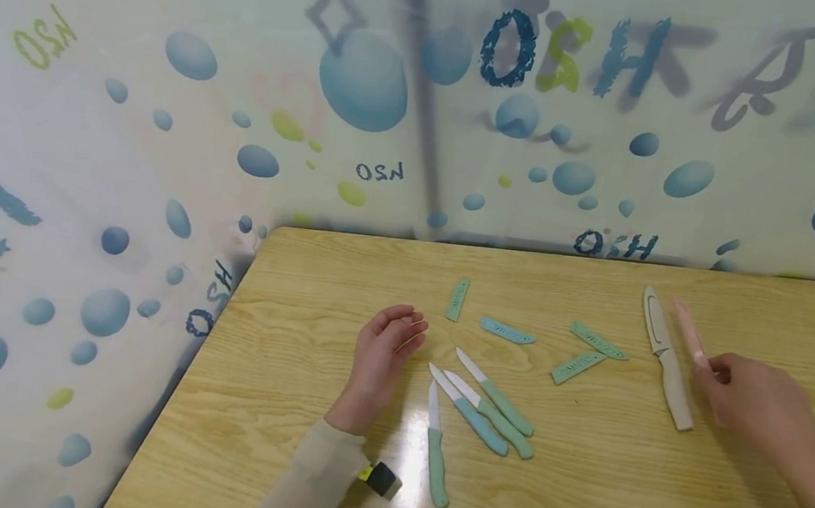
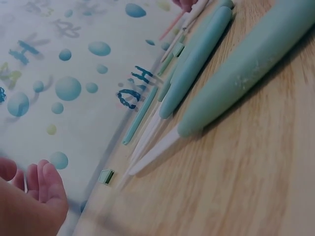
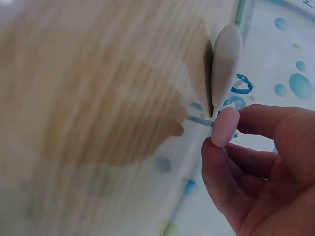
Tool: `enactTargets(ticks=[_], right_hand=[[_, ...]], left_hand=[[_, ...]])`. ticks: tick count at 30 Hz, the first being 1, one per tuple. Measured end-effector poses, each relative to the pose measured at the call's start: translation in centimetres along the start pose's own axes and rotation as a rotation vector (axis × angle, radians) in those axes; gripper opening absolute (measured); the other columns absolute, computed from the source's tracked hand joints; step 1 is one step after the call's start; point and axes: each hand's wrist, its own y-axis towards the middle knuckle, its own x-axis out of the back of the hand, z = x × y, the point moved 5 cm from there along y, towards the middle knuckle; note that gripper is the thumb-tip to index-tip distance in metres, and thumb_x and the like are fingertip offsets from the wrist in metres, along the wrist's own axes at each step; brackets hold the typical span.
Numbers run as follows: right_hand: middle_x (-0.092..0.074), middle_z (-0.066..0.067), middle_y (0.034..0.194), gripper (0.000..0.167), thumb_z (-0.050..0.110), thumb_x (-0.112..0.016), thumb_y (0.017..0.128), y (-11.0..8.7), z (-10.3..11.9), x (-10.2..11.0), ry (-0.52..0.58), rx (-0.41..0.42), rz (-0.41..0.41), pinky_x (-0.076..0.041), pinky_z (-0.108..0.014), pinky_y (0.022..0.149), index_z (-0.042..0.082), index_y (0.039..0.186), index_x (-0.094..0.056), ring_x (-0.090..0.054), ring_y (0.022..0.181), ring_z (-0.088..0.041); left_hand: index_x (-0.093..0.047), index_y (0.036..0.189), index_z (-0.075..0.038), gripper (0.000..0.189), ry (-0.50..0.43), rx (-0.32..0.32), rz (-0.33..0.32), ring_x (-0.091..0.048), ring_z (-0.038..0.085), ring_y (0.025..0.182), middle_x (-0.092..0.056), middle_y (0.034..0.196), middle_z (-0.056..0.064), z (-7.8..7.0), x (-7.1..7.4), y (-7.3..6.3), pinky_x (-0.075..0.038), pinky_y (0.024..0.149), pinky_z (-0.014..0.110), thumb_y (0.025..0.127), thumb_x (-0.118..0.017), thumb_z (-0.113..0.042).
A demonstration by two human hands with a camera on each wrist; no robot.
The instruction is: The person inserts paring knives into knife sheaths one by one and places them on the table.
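My right hand (image 1: 756,403) pinches a pink knife (image 1: 688,328) between thumb and fingers at the table's right side. The right wrist view shows the rounded end of its pink handle (image 3: 225,127). Just left of it lies a cream knife (image 1: 675,389), its blade end in a pale cover. Loosely curled and holding nothing, my left hand (image 1: 380,360) is left of a group of knives with white blades. Among them are a blue-handled knife (image 1: 481,430) and green-handled ones, the nearest green knife (image 1: 436,467) lying apart from the others.
Beyond the knives lie narrow blade covers: a green cover (image 1: 457,300), a blue cover (image 1: 508,331) and two green covers, one touching the other, the nearer cover (image 1: 575,369) slanting. The wooden table (image 1: 247,403) meets a wall (image 1: 251,35) printed with blue drops at its back.
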Motion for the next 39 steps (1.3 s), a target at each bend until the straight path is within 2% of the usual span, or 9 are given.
enactTargets(ticks=[5, 13, 18, 39], right_hand=[[-0.047, -0.005, 0.062, 0.046, 0.032, -0.042, 0.111, 0.6, -0.3, -0.1, -0.039, -0.023, 0.053, -0.03, -0.031, 0.05, -0.006, 0.097, -0.064, -0.043, 0.055, -0.021], [-0.051, -0.006, 0.062, 0.037, 0.024, -0.047, 0.106, 1.0, -0.3, -0.4, -0.015, -0.062, 0.122, -0.032, -0.031, 0.05, -0.01, 0.096, -0.06, -0.045, 0.056, -0.022], [-0.053, -0.006, 0.063, 0.041, 0.023, -0.049, 0.106, 1.2, -0.4, -0.6, -0.006, -0.073, 0.146, -0.034, -0.032, 0.05, -0.017, 0.106, -0.057, -0.046, 0.056, -0.022], [-0.06, -0.009, 0.069, 0.054, 0.029, -0.05, 0.107, 1.2, -0.9, -0.9, 0.048, -0.112, 0.153, -0.037, -0.033, 0.051, -0.023, 0.122, -0.047, -0.051, 0.061, -0.025]], left_hand=[[-0.06, 0.115, -0.002, 0.015, 0.001, 0.0, -0.004, -0.068, 0.019, 0.102, -0.066, 0.11, 0.007, -0.1, 0.0, -0.1, -0.058, 0.093, 0.029, 0.101, -0.054, -0.001], [-0.059, 0.116, -0.001, 0.016, 0.015, -0.001, -0.002, -0.067, 0.019, 0.103, -0.065, 0.11, 0.007, -0.1, 0.1, -0.2, -0.058, 0.094, 0.029, 0.101, -0.055, -0.002], [-0.059, 0.117, -0.001, 0.016, 0.007, -0.005, -0.005, -0.068, 0.019, 0.102, -0.065, 0.111, 0.007, -0.1, 0.4, -0.1, -0.058, 0.094, 0.029, 0.101, -0.055, -0.002], [-0.059, 0.118, -0.001, 0.016, 0.009, -0.004, -0.013, -0.068, 0.02, 0.103, -0.066, 0.11, 0.007, 0.0, 0.7, 0.2, -0.058, 0.094, 0.029, 0.102, -0.055, -0.004]])
